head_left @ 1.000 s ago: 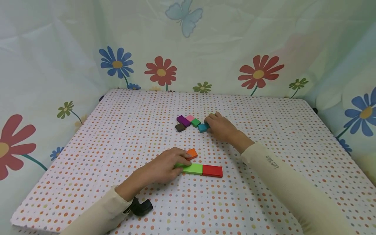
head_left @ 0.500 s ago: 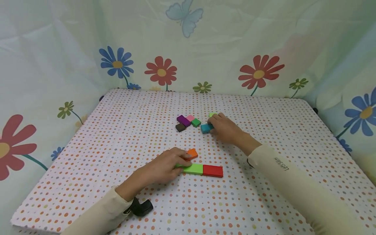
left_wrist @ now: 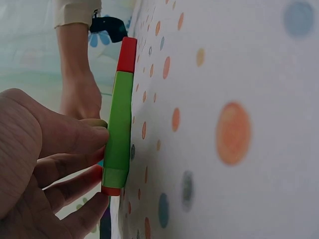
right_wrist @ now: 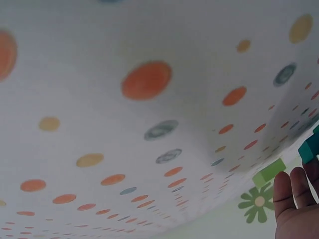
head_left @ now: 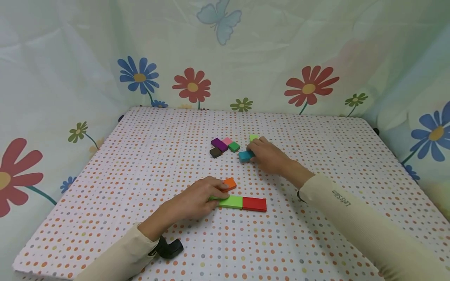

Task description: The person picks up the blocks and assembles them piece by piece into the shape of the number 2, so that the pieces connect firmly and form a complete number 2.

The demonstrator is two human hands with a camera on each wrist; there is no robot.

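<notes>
Teal: (head_left: 245, 157) at the right hand's (head_left: 267, 154) fingertips, beyond the lime bar (head_left: 232, 201); from the left hand (head_left: 197, 197), farther out and to the right.
Axis: teal runs roughly left-right, near parallel to the bar; left end bare, right end hidden by fingers.
Nearer hand: right, touching teal; left well apart from it.
Right hand: fingers bent, looks to be pinching teal's right end; thumb contact not clear.
Left hand: thumb at the bar, fingers bent over it and touching orange (head_left: 230, 183); firm grip or light rest, can't tell.
Bar: butts end to end with red (head_left: 254, 204); orange just beyond.
Lime block: (head_left: 254, 137) just past right fingertips, partly hidden.
Cluster: purple (head_left: 219, 144), pink (head_left: 227, 141), green (head_left: 234, 146), brown (head_left: 215, 152), left of teal.
</notes>
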